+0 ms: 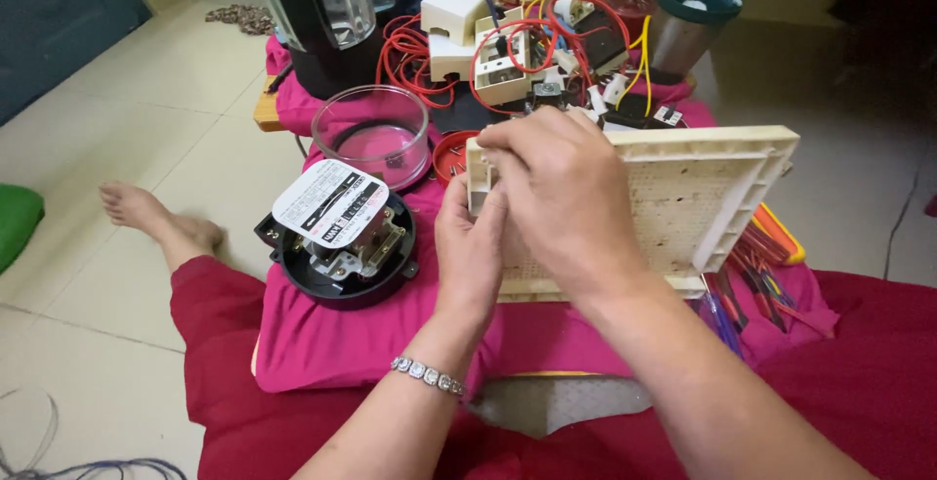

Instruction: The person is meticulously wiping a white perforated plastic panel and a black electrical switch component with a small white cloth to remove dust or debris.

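Note:
A cream plastic panel (703, 187), rectangular with raised ribs and a perforated inner face, is tilted up over a pink cloth (322, 339). My left hand (470, 251), with a bracelet on its wrist, grips the panel's left edge from below. My right hand (558, 192) lies over the same left corner, its fingers pinched at the top edge; whatever they pinch is hidden. Left of the hands a black round meter base (342, 246) with a white label lies on the cloth.
A clear round cover (372, 132) and a small red lid (451, 155) sit behind the meter. Red and yellow wires (527, 36), white switch boxes (457, 7), a blender jar (327, 12) and a steel cup (688, 17) crowd the back. Screwdrivers (766, 280) lie at the right. A bare foot (146, 212) rests on the tiled floor.

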